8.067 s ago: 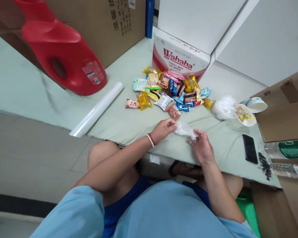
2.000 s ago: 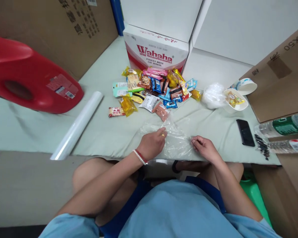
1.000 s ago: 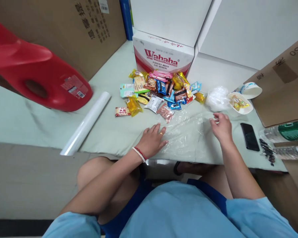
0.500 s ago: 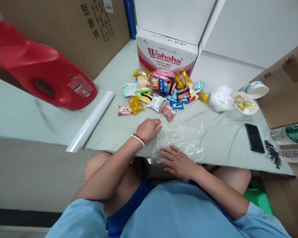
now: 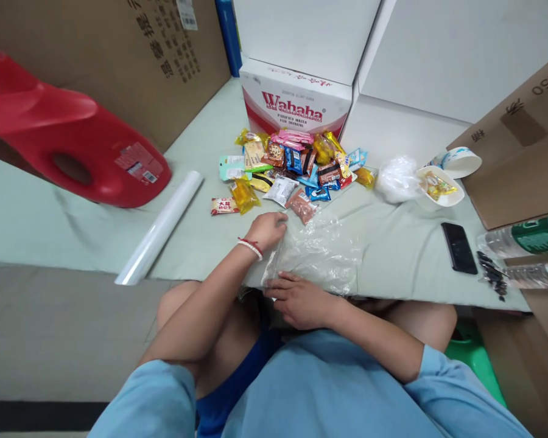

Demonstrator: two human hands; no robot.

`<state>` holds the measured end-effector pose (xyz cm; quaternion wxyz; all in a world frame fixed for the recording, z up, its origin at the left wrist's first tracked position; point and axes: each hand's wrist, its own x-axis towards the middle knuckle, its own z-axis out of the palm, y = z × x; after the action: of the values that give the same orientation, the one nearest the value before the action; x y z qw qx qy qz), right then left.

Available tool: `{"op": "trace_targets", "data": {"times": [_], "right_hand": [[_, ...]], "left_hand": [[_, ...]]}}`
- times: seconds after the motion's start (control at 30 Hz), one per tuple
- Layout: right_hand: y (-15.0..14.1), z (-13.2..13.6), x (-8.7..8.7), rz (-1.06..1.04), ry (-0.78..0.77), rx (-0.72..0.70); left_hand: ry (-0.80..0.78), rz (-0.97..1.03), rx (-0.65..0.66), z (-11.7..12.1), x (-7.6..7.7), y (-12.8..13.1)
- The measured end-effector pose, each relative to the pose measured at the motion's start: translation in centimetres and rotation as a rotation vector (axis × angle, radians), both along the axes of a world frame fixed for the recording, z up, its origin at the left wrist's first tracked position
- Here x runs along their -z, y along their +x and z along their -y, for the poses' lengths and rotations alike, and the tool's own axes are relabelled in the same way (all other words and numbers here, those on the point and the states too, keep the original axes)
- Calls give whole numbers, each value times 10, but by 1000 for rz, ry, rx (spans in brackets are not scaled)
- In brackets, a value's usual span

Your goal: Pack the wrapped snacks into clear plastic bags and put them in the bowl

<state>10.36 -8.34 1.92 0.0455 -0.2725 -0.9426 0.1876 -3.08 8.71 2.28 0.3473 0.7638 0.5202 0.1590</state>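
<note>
A clear plastic bag (image 5: pixel 331 252) lies flat and wrinkled on the cloth-covered table in front of me. My left hand (image 5: pixel 267 230), with a red and white bracelet at the wrist, is closed on the bag's far left corner. Across the near left corner rests my right hand (image 5: pixel 304 299), its fingers stretched leftward over the film. Just beyond the bag, a heap of small wrapped snacks (image 5: pixel 293 159) is spread out. A brown snack packet (image 5: pixel 302 205) and a silver-white packet (image 5: pixel 281 190) are closest to my left hand.
On the left are a red jug (image 5: pixel 77 140) and a white roll (image 5: pixel 159 228). A Wahaha carton (image 5: pixel 296 100) stands behind the snacks. To the right are a bundled white plastic bag (image 5: pixel 398 178), a paper bowl (image 5: pixel 452 198), a phone (image 5: pixel 459 247) and plastic bottles (image 5: pixel 525 238).
My right hand has slid left along the bag's near edge, its fingers now less spread. My left hand stays at the far left corner. The whole view has shifted slightly.
</note>
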Motion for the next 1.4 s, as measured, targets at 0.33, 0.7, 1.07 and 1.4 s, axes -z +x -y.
{"op": "trace_targets", "data": {"times": [0.33,0.7,1.07,1.4], "right_hand": [[-3,-8,-1,-24,-78,50],[93,-3,-46,-371,-458,263],[142,-199,-12,96,272,725],[149,-82,-33,-470,-466,826]], "left_hand": [[-33,639,-210,48,21,29],[442,-207,207,71,31,23],[453,-280,157,73,29,18],[443,-287,177,75,35,17]]}}
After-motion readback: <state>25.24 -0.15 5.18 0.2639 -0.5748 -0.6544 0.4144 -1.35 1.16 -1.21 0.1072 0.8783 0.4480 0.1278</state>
